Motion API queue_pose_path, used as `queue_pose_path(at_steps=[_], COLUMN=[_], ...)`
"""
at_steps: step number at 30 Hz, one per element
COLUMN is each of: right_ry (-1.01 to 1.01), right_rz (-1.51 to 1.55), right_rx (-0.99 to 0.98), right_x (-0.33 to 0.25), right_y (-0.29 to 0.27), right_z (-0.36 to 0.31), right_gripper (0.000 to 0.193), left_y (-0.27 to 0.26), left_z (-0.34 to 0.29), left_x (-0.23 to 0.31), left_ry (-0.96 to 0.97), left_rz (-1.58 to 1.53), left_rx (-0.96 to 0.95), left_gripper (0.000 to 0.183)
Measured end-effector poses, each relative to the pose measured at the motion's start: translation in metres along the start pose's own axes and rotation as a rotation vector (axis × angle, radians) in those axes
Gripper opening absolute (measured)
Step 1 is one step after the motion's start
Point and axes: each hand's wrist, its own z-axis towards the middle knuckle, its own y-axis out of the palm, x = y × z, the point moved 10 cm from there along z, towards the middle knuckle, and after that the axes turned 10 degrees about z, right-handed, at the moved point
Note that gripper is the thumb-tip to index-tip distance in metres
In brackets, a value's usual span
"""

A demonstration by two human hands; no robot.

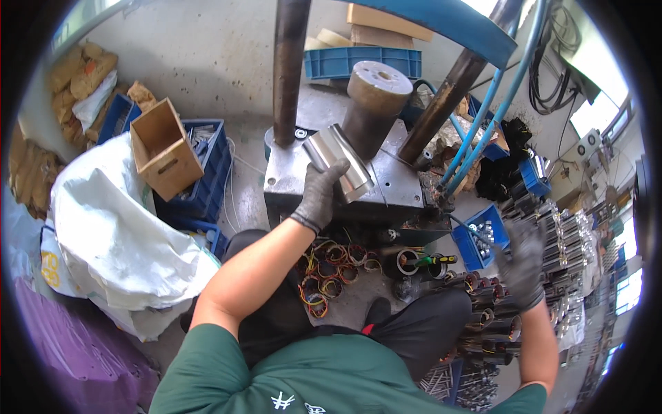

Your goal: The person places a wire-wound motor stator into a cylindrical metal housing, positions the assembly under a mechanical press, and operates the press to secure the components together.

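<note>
My left hand [321, 194], in a dark grey glove, grips a shiny metal cylinder [339, 160] from below and its left side. The cylinder is tilted above the front of a press's steel bed [289, 181], just in front of the thick round press post [372, 114] with its pale flat top. Off to the right, my right hand [522, 268], gloved too, is blurred, with thumb and fingers apart and nothing seen in it. It is nearest to a blue bin of small metal parts [483, 238] and the rows of metal cylinders [562, 255].
Dark steel columns [289, 76] and blue hoses [479, 141] frame the press. Wound wire rings [338, 269] and a green-handled tool [436, 260] lie low in front. At left are a white sack [110, 221], a wooden box [164, 153] and blue crates [215, 162].
</note>
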Motion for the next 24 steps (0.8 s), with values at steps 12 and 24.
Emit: queue_pose_path(at_steps=[12,24], right_ry=[0.369,0.404], right_rz=[0.992,0.953], right_rx=[-0.009,0.148], right_x=[-0.112,-0.154], right_y=[0.198,0.264], right_z=[0.122,0.169], right_gripper=[0.088,0.094], left_y=[-0.019,-0.099], left_z=[0.015,0.055], left_x=[-0.012,0.059], left_ry=[-0.079,0.269], left_rz=[0.108,0.948], left_rx=[0.141,0.602], left_gripper=[0.074,0.073])
